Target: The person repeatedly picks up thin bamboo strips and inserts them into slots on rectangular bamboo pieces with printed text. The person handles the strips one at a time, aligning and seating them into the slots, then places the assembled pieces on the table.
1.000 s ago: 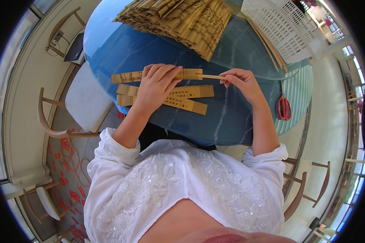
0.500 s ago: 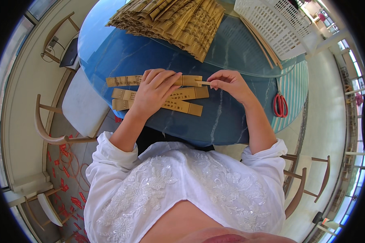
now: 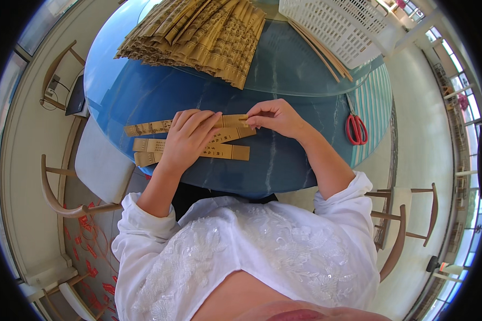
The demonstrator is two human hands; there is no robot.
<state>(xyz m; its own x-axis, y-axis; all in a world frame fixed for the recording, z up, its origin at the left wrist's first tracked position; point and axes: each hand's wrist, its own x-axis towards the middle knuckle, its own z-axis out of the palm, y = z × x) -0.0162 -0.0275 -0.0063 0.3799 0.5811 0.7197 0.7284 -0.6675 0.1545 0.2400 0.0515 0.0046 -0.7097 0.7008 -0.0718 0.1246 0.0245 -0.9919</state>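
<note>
A printed gold paper sleeve (image 3: 145, 128) lies crosswise near the table's front edge. My left hand (image 3: 186, 138) rests over its middle, fingers loosely stretched and lying flat on it. At the sleeve's right end my right hand (image 3: 277, 117) pinches thumb against fingers; a pale chopstick was in that pinch, and now its shaft is almost wholly hidden by the sleeve and fingertips. Closer to me, two more gold sleeves, an upper one (image 3: 240, 134) and a lower one (image 3: 226, 152), cross each other, partly covered by my left hand and wrist.
A large fanned pile of gold sleeves (image 3: 198, 45) sits at the back on the blue table (image 3: 284, 166). Behind to the right, several wooden sticks (image 3: 322, 53) lie by a white plastic basket (image 3: 340, 27). Red-handled scissors (image 3: 356, 130) rest at the right; a chair (image 3: 102, 163) stands left.
My right hand has pushed leftward against the sleeve's mouth, and the chopstick that stuck out has slid inside. The whole view has shifted slightly. My left hand stays on the sleeve.
</note>
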